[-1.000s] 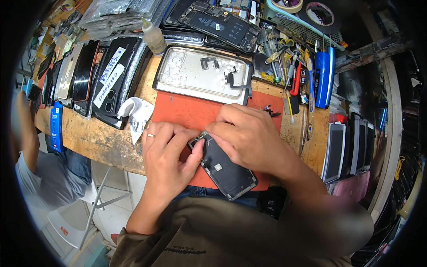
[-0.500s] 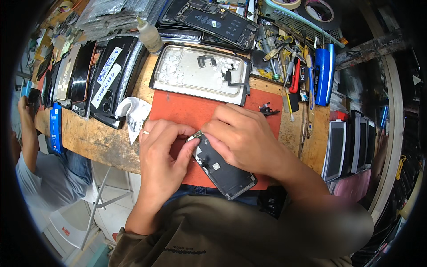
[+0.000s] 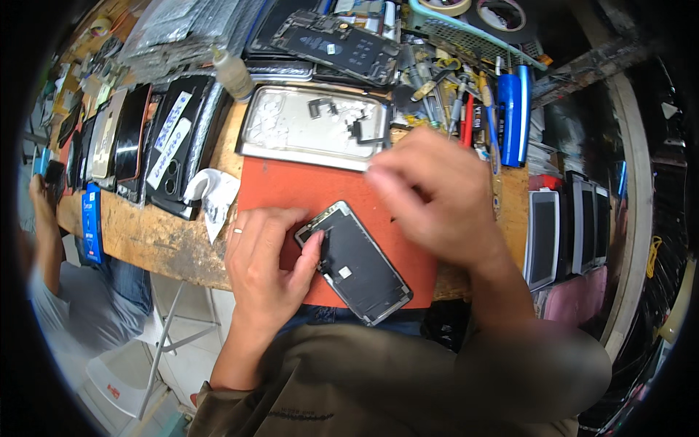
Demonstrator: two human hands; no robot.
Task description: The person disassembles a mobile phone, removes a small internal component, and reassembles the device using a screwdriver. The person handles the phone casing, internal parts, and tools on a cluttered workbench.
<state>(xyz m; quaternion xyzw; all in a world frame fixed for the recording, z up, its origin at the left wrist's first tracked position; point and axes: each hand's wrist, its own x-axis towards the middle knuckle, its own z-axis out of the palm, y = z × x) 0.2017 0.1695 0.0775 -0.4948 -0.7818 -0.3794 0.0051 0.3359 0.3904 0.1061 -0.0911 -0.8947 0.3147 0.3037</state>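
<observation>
A phone screen assembly [image 3: 357, 262] lies tilted on the orange mat [image 3: 280, 182], its black inner side up. My left hand [image 3: 266, 255] grips its upper left edge, thumb on top and fingers at the side. Above the mat's right part, my right hand [image 3: 440, 200] is raised and blurred. Its fingers are curled, thumb and forefinger close together near the lower right corner of a shallow tray [image 3: 266, 156]. Whatever they may pinch is too smeared to make out. Small dark phone parts [image 3: 357, 131] and whitish scraps lie in the tray.
Phones [image 3: 131, 135] and a squeeze bottle [image 3: 233, 75] stand left of the tray; an opened phone [image 3: 338, 47] lies behind it. Tools [image 3: 459, 102] crowd the back right. Crumpled white tissue [image 3: 215, 193] sits beside the mat. Another person's arm [image 3: 47, 233] shows far left.
My right hand has left the screen assembly's top end and moved up and right toward the tray. My left hand still holds the assembly. The view has shifted slightly.
</observation>
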